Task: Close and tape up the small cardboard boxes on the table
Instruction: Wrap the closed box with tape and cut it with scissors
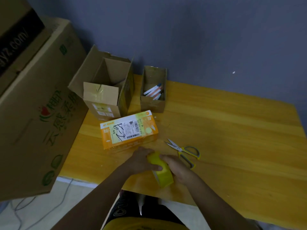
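Both hands — left (142,161), right (177,168) — curl round the yellow tape roll (162,171) at the table's (232,138) 6 o'clock edge. The orange box (128,130) (closed, labelled) lies just beyond at 12; scissors (184,151) at 2, apart; an open box (108,87) and pen box (153,90) farther back.

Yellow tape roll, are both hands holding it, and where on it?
Yes. The left hand grips the yellow tape roll across its upper outer band, and the right hand holds its right side.
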`<state>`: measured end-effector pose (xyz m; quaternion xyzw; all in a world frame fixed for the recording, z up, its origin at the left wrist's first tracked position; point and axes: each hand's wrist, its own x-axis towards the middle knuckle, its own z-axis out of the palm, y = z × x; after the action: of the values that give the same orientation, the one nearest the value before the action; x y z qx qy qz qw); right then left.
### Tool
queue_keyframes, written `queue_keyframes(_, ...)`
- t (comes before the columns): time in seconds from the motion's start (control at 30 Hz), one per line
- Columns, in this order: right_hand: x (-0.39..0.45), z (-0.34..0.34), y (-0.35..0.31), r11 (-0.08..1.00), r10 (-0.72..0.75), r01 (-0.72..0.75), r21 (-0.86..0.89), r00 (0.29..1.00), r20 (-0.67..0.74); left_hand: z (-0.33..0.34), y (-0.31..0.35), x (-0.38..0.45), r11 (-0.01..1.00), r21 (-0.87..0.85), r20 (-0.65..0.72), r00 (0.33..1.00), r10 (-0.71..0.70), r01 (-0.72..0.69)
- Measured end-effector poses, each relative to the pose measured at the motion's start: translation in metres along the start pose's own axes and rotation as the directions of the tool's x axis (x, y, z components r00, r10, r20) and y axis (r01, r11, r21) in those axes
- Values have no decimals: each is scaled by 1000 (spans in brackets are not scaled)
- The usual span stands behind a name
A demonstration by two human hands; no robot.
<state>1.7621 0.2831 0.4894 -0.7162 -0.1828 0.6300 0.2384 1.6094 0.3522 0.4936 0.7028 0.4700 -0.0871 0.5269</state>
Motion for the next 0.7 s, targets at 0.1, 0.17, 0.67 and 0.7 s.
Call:
queue_keyframes(0.1,-7,-1,-9,989,-138,142,32,985,-105,-2,17,-8,979,60,-222,953,205,-196)
queue_keyframes(0.17,-14,-2,-15,944,-273,306,122,935,-229,-7,32,-13,947,132,-314,893,321,-294)
queue_keyframes(0.67,-84,3,-85,561,-718,825,68,525,-457,-82,110,-49,733,387,-429,595,680,-559)
queue_keyframes(0.7,-89,5,-93,542,-727,837,73,511,-460,-90,115,-52,727,410,-429,587,686,-550)
